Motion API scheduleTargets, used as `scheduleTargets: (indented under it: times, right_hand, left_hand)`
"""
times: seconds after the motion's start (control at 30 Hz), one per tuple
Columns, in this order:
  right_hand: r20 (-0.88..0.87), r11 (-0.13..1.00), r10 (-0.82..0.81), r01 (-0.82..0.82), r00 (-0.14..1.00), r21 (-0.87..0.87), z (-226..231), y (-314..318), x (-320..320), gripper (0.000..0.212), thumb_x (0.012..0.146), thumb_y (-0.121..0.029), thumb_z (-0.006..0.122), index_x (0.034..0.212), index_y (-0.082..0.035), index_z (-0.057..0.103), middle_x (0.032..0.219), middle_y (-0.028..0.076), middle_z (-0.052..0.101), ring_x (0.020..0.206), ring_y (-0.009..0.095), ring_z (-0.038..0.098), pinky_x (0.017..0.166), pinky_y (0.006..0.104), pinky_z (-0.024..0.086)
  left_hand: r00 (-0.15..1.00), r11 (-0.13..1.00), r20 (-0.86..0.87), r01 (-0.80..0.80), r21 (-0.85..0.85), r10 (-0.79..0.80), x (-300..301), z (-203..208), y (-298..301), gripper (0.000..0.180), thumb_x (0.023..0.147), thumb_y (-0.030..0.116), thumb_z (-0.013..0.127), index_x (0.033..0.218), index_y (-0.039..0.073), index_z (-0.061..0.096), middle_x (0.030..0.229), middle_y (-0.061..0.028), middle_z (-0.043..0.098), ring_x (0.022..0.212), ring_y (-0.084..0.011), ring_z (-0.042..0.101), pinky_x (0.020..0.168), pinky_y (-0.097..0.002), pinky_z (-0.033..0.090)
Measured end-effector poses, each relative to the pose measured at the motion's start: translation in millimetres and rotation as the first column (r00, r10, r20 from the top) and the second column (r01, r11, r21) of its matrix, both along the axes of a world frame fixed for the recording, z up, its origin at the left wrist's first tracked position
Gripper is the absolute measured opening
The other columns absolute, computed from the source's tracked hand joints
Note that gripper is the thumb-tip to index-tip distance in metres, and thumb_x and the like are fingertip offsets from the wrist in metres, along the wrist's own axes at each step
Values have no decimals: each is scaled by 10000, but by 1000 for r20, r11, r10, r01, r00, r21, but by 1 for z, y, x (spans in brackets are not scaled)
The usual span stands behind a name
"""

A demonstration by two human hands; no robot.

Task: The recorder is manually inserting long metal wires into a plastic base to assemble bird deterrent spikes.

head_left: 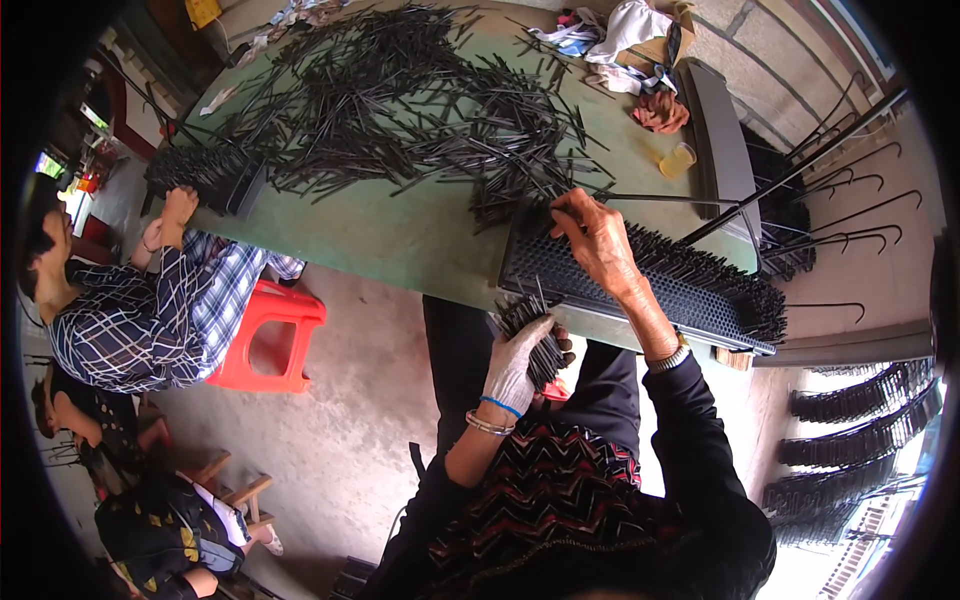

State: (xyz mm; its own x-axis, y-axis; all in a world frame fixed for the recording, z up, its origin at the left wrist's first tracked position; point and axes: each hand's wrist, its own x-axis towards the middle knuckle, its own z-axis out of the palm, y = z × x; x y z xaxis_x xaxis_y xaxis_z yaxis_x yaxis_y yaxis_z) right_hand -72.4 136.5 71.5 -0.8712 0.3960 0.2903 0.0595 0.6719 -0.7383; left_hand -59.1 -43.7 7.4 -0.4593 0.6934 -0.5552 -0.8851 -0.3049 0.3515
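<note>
I am holding a bundle of thin black rods point(538, 335) in my left hand point(515, 365), which is wearing a white glove; its grip is closed tight around the bundle, with the rod ends fanning out upward just below the near table point(400, 240) edge. My right hand point(598, 238) is reaching out over a black perforated tray point(560, 270) that is lying at the near right corner of the green table. Its fingers are pinched together at the tray's far edge, apparently on a single rod, though I cannot tell for sure what is between the fingertips. The right half of the tray is bristling with rods point(700, 275) already standing in its holes, leaning in dense rows; the left half is showing bare holes.

A big loose heap of the same rods point(400, 100) is sprawling across the middle and far side of the table. A small yellow cup point(677, 160) is sitting near the right edge, with crumpled cloths point(630, 45) beyond it.

At the left end of the table another person in a plaid shirt point(150, 320) is sitting beside a red stool point(268, 335), their hand point(180, 205) touching a second tray point(205, 175) packed with rods. Filled trays are stacking up on the floor at my right point(860, 430).
</note>
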Motion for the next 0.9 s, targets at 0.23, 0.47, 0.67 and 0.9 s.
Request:
scheduleTargets:
  times: [0.23,0.47,0.67,0.9]
  right_hand:
    - [0,1000,-4,4,1000,-24,-6,1,-2,104,892,-35,584,982,11,562,803,130,655,719,186,688,630,304,511]
    - [-5,1000,16,-16,1000,13,-7,5,0,107,885,-34,592,981,7,565,806,131,652,733,184,686,629,306,510]
    - [-5,990,106,-105,994,94,-4,6,-1,101,880,-27,594,974,-3,569,762,115,640,687,180,662,590,321,492]
    - [-31,987,127,-124,991,99,-5,6,-7,104,863,-34,614,955,-10,574,748,115,626,649,215,634,586,331,483]
  left_hand:
    - [1000,1000,7,10,-13,-10,1,1,0,147,879,79,628,973,-34,628,783,-118,653,643,-228,665,578,-374,595]
    - [1000,1000,-5,8,-15,-8,1,0,-1,156,879,84,632,980,-35,626,782,-123,653,636,-239,666,586,-384,599]
    - [1000,1000,2,20,-6,-20,4,7,-1,141,874,74,635,965,-33,622,762,-118,646,620,-236,660,574,-383,597]
    - [999,999,-26,18,-29,-19,3,2,-2,130,869,65,637,953,-33,620,749,-119,643,617,-241,659,568,-385,592]
